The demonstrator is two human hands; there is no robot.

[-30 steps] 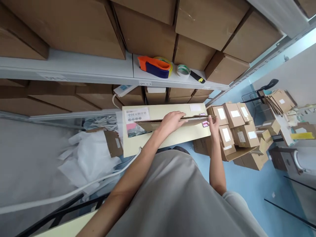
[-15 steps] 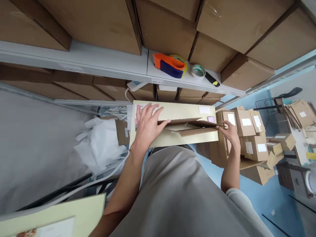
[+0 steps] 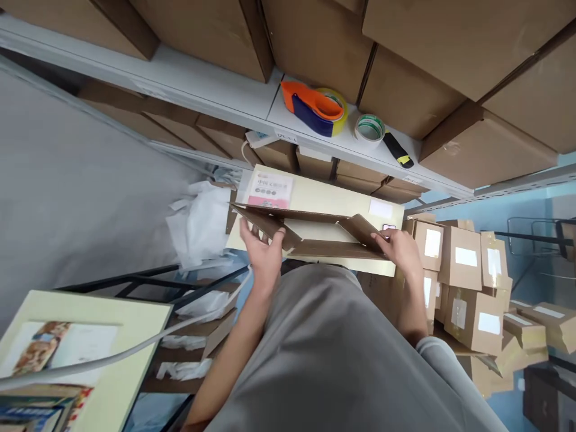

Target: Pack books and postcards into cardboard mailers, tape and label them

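Observation:
A brown cardboard box [image 3: 324, 247] stands opened out on the pale yellow table [image 3: 324, 186], its walls spread into a frame and its flaps angled inward. My left hand [image 3: 263, 249] grips the flap at the box's left end, thumb on the inner side and fingers beneath. At the opposite end my right hand [image 3: 399, 246] pinches the right flap between thumb and fingers. Behind the box a book with a pink and white cover [image 3: 269, 191] lies on the table. Near my right hand is a phone [image 3: 389, 227], partly hidden, with a white label [image 3: 380, 208] behind it.
On the shelf [image 3: 211, 84] ahead rest an orange tape dispenser [image 3: 310, 105], a tape roll [image 3: 369, 128] and a black box cutter [image 3: 398, 149]. Labelled cartons [image 3: 468, 257] are stacked at right. White wrapping material [image 3: 202, 222] lies at left, above a second table [image 3: 144, 318] with books.
The flattened box has been opened into a frame. My left hand has moved from its top edge to the left flap, uncovering the book. The view has turned slightly.

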